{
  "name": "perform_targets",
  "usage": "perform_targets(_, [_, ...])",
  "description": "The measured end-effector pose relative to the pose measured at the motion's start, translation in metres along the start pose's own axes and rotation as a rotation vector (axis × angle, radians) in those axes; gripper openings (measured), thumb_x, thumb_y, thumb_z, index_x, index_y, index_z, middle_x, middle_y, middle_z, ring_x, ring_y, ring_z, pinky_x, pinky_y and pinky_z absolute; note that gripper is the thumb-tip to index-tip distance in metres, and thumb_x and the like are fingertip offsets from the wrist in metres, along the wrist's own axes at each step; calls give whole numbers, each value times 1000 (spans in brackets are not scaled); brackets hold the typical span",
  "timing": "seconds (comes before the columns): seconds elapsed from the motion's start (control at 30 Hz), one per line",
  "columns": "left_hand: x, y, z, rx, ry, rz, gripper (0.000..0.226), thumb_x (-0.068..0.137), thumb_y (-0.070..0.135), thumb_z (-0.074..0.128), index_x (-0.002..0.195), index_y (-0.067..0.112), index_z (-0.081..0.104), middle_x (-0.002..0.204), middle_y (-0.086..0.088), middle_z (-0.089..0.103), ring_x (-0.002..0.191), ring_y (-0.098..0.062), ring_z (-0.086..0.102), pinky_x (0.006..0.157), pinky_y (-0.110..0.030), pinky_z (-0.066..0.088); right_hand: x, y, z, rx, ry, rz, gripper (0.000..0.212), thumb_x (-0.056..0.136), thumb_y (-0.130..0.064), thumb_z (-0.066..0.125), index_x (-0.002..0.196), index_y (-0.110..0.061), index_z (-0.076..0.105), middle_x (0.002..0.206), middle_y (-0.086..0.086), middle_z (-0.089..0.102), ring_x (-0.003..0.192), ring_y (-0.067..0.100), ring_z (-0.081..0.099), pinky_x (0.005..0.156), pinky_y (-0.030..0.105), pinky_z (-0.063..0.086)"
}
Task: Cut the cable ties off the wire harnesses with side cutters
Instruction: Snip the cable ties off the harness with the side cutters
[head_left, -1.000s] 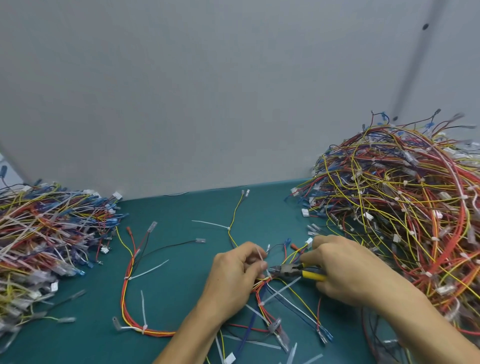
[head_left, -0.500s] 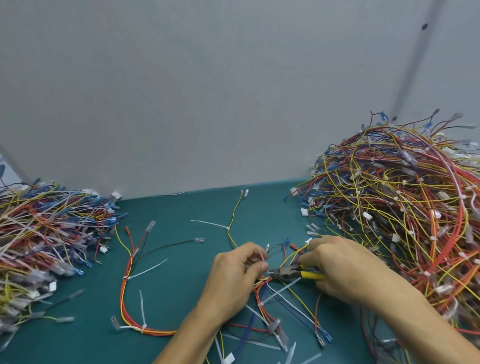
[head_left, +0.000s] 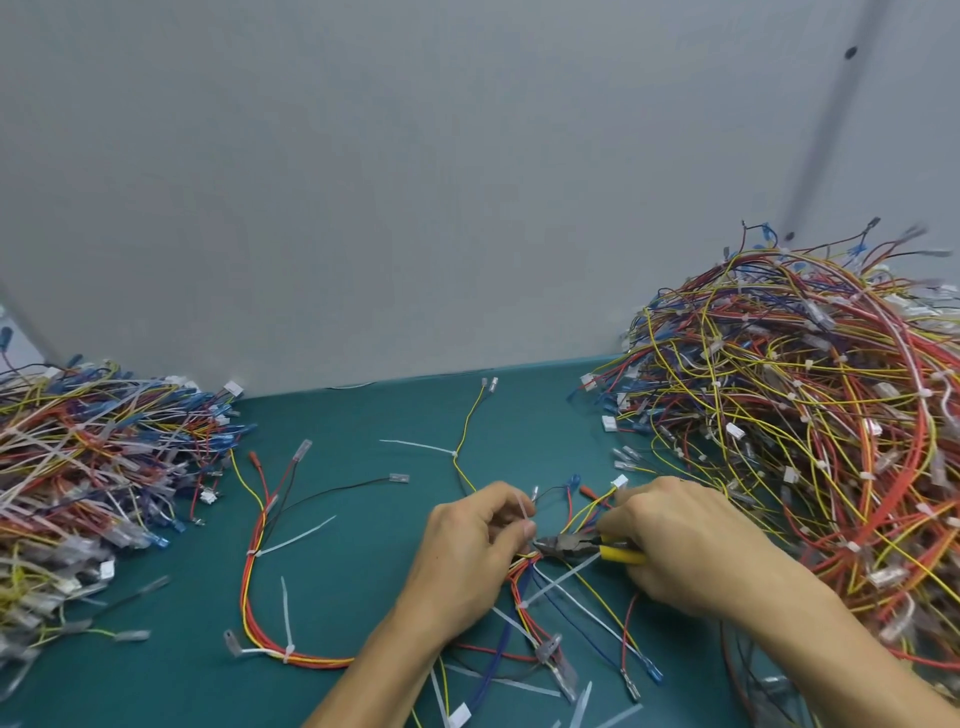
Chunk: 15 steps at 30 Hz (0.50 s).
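- The left hand (head_left: 467, 551), at 6 o'clock in the view, has its fingers curled and its thumb pinching the harness (head_left: 521, 576) where a white tie (head_left: 524, 506) sticks up.
- The right hand (head_left: 680, 551), at 5 o'clock, is wrapped round the yellow handles of the cutters (head_left: 571, 548).
- The dark nose of the cutters points to 9 o'clock and meets the wires just beside the left thumb.
- Any print on the cutters is too small to read.
- The harness of red, yellow and blue wires loops over the teal mat (head_left: 363, 519) from under the left wrist towards 8 o'clock.
- More white ties sit along that loop.
- Loose ties (head_left: 519, 686) lie near 6 o'clock.
- A tall pile (head_left: 805, 441) of harnesses stands at 3 o'clock, touching the right forearm.
- A flatter heap (head_left: 88, 467) lies at 9 o'clock, well apart from the hands.
- A grey wall (head_left: 415, 182) fills 12 o'clock.
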<state>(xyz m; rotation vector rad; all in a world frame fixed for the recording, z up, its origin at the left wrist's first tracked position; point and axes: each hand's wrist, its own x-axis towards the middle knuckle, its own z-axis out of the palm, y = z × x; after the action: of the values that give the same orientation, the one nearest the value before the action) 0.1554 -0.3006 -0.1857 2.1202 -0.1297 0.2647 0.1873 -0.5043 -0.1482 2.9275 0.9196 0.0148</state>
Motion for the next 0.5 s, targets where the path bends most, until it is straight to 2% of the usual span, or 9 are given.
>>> perform_targets(0.17, [3,-2,-7,-162,74,-91,17,86,4,63,79,19,62,68,0,68,61,-15,62,62,-28,51,-1,-2,-4,31,-3,68,6,81,-28,48,82,-29,43,99,-1,59,98,29,57,65,29,36])
perform_targets(0.27, [6,5,-17,-315,142,-130,14,88,-2,60,80,9,62,75,-2,71,72,-16,68,65,-26,55,-4,1,-14,133,38,136,9,84,-34,51,85,-25,49,94,-2,59,93,26,56,68,32,44])
perform_targets(0.3, [6,8,-21,-375,134,-128,13,89,-6,57,81,5,61,77,-2,71,76,-18,70,66,-25,56,-6,3,-19,181,44,147,12,84,-36,53,90,-26,50,95,-3,59,93,24,55,72,33,47])
perform_targets(0.37, [5,16,-27,-449,70,-128,14,89,-11,53,81,0,57,76,-2,70,72,-19,71,63,-24,55,-11,4,-31,299,49,184,21,86,-37,55,102,-27,47,95,-5,58,90,21,54,77,35,47])
perform_targets(0.43, [2,24,-31,-445,-5,-128,15,87,-10,51,79,2,52,71,-1,68,61,-17,64,58,-24,50,-18,1,-42,434,82,215,21,87,-38,54,95,-25,40,83,-5,55,75,16,52,66,34,42])
perform_targets(0.5, [-1,30,-30,-404,-76,-135,6,78,2,49,78,8,47,64,0,60,54,-15,50,55,-27,42,-24,-3,-54,511,77,236,25,86,-39,54,85,-23,35,75,-2,51,63,11,46,55,30,33])
